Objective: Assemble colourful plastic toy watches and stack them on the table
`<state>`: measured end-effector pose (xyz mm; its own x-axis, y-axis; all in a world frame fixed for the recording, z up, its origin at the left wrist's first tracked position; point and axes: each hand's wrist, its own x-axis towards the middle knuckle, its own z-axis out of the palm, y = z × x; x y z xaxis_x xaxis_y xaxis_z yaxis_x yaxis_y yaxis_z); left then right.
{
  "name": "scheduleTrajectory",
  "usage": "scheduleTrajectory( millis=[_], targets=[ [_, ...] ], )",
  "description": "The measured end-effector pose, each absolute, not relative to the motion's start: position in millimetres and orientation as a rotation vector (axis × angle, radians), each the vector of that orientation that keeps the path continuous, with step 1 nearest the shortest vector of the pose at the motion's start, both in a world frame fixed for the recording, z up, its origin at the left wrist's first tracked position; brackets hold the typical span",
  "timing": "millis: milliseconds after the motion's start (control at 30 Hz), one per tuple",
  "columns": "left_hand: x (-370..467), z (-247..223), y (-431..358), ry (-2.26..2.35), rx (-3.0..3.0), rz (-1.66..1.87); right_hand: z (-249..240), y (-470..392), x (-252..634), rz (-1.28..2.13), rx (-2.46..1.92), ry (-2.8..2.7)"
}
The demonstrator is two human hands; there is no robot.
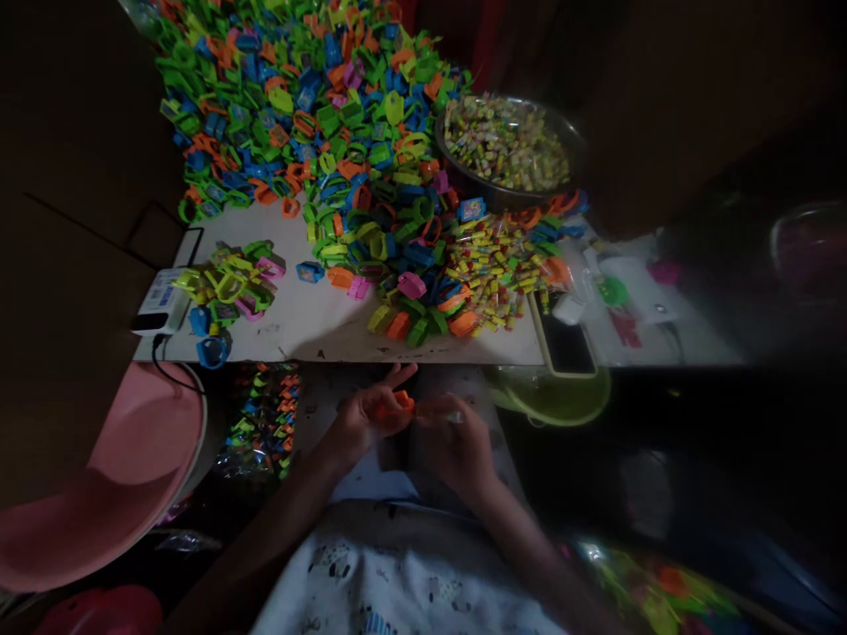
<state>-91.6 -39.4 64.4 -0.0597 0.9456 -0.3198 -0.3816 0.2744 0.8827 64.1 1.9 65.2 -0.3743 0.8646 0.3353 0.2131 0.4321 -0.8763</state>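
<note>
Here's the orange toy piece (399, 401) in hand, just off the tabletop's (291, 331) near edge
Head view: the left hand (371, 413) pinches it, the right hand (463, 445) is curled in close beside, its hold too blurred to tell; this one looks part-done, toy watches (331, 53) crowd the far edge, a smaller pile (231, 284) sits by the left edge, and which are finished I can't say
</note>
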Motion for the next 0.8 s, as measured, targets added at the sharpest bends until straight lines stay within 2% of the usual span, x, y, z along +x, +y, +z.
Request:
scheduleTrajectory(
  millis=[233,433,800],
  targets=[
    [-102,66,-46,1.054,0.921,1.168,75,-3,65,0.882,-0.865,-1.837],
    [-104,76,-49,1.311,1.142,1.102,80,-2,67,0.837,-0.895,-1.882],
    [-87,84,-51,1.256,0.728,1.190,81,-11,65,0.796,-0.850,-1.985]
  ],
)
